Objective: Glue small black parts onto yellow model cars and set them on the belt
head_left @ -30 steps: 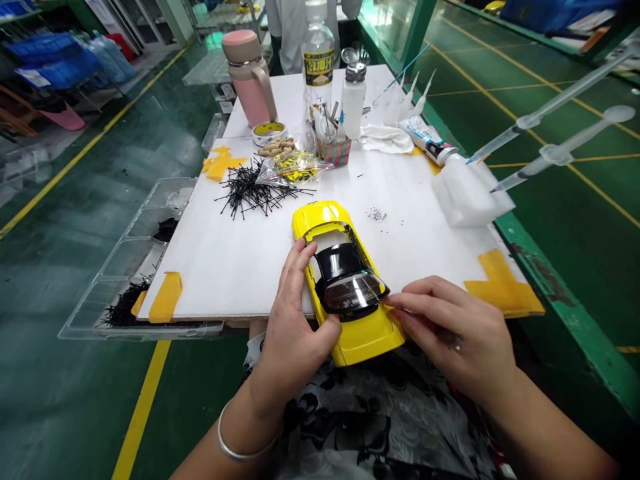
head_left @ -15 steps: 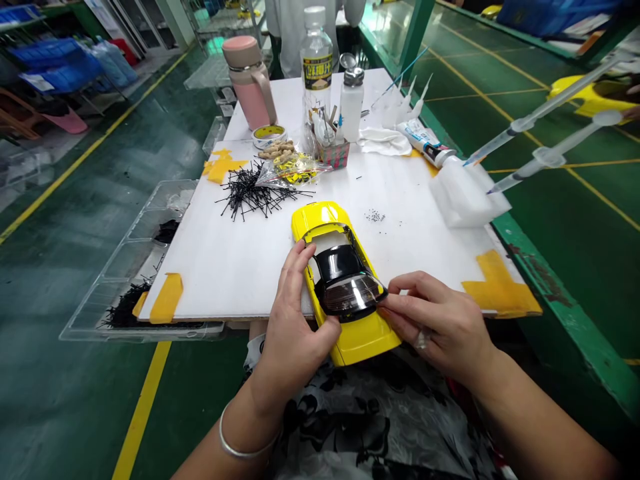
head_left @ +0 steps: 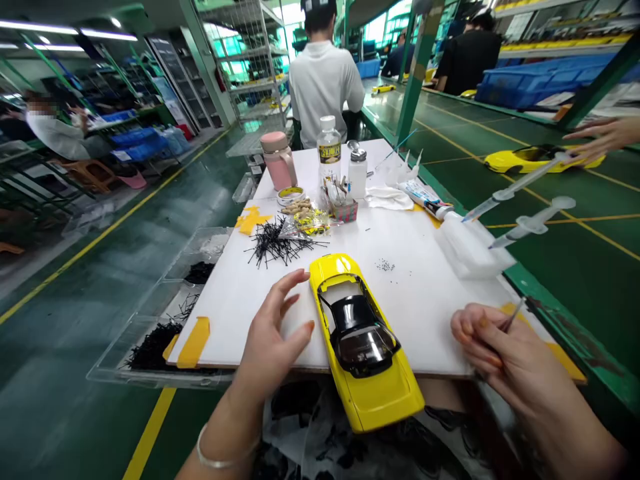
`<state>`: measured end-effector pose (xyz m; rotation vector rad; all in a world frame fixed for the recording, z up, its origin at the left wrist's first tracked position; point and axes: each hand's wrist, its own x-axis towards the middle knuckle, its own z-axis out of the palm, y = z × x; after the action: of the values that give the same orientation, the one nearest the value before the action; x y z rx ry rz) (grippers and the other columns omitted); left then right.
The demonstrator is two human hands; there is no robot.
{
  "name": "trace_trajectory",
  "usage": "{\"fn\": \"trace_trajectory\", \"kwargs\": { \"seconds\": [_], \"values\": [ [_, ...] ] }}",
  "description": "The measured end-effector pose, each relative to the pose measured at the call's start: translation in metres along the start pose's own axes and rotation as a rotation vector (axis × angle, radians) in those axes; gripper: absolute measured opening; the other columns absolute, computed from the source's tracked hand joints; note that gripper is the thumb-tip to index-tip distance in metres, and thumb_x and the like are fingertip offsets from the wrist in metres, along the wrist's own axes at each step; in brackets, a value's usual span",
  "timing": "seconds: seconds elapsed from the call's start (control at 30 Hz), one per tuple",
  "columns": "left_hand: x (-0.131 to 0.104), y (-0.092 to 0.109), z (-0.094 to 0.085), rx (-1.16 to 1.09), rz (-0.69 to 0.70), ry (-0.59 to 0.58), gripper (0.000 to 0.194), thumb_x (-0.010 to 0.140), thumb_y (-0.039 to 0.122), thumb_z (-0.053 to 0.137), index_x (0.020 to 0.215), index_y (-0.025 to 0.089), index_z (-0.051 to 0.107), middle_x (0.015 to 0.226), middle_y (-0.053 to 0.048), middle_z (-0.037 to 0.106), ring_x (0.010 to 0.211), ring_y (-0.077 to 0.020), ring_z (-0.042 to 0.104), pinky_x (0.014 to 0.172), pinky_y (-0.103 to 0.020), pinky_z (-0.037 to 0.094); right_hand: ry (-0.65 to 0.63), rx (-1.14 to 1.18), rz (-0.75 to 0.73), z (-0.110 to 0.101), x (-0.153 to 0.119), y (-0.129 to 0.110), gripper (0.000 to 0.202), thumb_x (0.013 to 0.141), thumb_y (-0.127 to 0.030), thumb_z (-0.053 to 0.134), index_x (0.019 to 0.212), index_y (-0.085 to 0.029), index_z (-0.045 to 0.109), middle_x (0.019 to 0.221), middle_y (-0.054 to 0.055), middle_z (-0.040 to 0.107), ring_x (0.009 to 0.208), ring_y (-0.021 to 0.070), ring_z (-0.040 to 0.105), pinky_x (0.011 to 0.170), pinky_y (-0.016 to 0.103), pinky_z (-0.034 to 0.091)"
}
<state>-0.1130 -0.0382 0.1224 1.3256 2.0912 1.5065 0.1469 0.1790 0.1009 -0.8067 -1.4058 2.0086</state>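
A yellow toy car body (head_left: pixel 385 400) with a black roof and a clear, dark-edged window piece (head_left: pixel 367 347) lies at the near edge of the white board, its near end jutting past that edge. Just left of it is my left hand (head_left: pixel 275 327), open, thumb and fingers apart and holding nothing; the index fingertip is close to the car's far end. Off to the right, well apart from the car, my right hand (head_left: pixel 500 347) is closed around a thin metal tool (head_left: pixel 516 312). Only a narrow tip of that tool shows; the fist hides the rest.
Tiny black bits (head_left: pixel 385 265) and a heap of black pins (head_left: pixel 277 243) lie on the board (head_left: pixel 240 307). Behind stand a pink flask (head_left: pixel 279 163), bottles and a small box (head_left: pixel 345 208). Syringes (head_left: pixel 533 223) rest in a foam block (head_left: pixel 473 250) at right. Another person's hand (head_left: pixel 607 137) reaches toward a distant car.
Both hands have let go of the car body. My right hand has moved right and now holds a thin metal tool; my left has shifted slightly left. The camera view has tilted up.
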Motion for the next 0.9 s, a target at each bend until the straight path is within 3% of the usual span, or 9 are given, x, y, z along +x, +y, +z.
{"fn": "trace_trajectory", "kwargs": {
  "seconds": [0.03,0.17,0.27,0.37,0.57,0.9],
  "values": [
    [0.018,-0.001,-0.007,0.22,0.039,-0.015,0.053,0.096,0.022,0.061,0.148,0.025,0.056,0.146,-0.011,0.069,0.141,-0.0253,0.064,0.113,-0.042,0.058,-0.021,-0.017,0.0,0.0,0.0,0.0,0.046,0.086,-0.052,0.086,0.068,-0.014,0.066,0.067,0.0,0.054,0.044,0.0006,0.019,0.039,0.014,0.016],
    [0.1,-0.004,-0.017,0.535,0.061,-0.085,0.029,0.091,0.012,0.066,0.116,0.021,0.076,0.125,-0.008,0.079,0.124,-0.0276,0.072,0.113,-0.048,0.055,-0.009,-0.071,0.022,0.004,-0.003,0.003,0.045,0.081,-0.056,0.09,0.075,-0.014,0.073,0.067,0.002,0.057,0.044,0.0013,0.027,0.04,0.014,0.02],
    [0.151,-0.011,-0.004,0.744,0.041,-0.17,0.012,0.1,0.019,0.069,0.109,0.016,0.075,0.116,-0.008,0.078,0.116,-0.0255,0.073,0.108,-0.051,0.057,0.027,-0.071,0.064,0.005,-0.005,0.007,0.048,0.075,-0.059,0.094,0.084,-0.015,0.076,0.065,0.001,0.055,0.044,0.0016,0.029,0.041,0.014,0.019],
    [0.184,-0.019,0.014,0.914,0.003,-0.233,0.022,0.102,0.033,0.072,0.114,0.015,0.072,0.119,-0.009,0.074,0.113,-0.0243,0.072,0.103,-0.05,0.06,0.027,-0.063,0.086,0.005,-0.005,0.008,0.054,0.072,-0.062,0.096,0.087,-0.015,0.075,0.065,-0.001,0.054,0.045,0.0008,0.028,0.043,0.014,0.018],
    [0.206,-0.029,0.032,1.086,0.006,-0.321,0.032,0.103,0.038,0.071,0.125,0.015,0.069,0.127,-0.011,0.071,0.114,-0.0251,0.071,0.1,-0.049,0.061,-0.022,-0.063,0.117,0.004,-0.004,0.008,0.06,0.069,-0.067,0.095,0.087,-0.014,0.072,0.064,-0.001,0.054,0.046,0.0009,0.027,0.043,0.016,0.014],
    [0.201,-0.039,0.019,1.048,0.211,-0.311,0.024,0.103,0.034,0.071,0.118,0.015,0.072,0.118,-0.008,0.075,0.109,-0.023,0.074,0.098,-0.046,0.062,-0.141,-0.072,0.025,0.011,0.001,0.011,0.058,0.078,-0.068,0.087,0.091,-0.015,0.066,0.064,-0.004,0.056,0.044,0.002,0.027,0.042,0.02,0.015]
  ]
}}
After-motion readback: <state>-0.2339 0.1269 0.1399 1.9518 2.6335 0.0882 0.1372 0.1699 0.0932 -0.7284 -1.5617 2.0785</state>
